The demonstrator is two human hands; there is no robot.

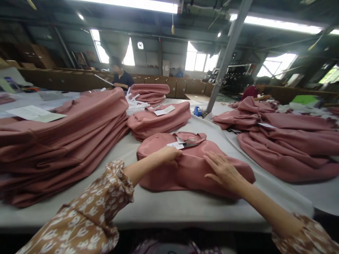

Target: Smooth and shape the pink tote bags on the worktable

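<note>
A folded pink garment (190, 169) lies on the white table (172, 208) right in front of me, with paper tags (177, 144) near its collar. My left hand (169, 154) rests curled on the garment's upper left part, just below the tags. My right hand (224, 170) lies flat with fingers spread on the garment's right side. Neither hand grips the cloth.
A tall stack of pink fabric (60, 141) fills the left. More folded garments (159, 120) lie behind, and a loose pink heap (286, 144) is at right. A steel post (225, 60) rises from the table. Two other people (120, 76) work at the back.
</note>
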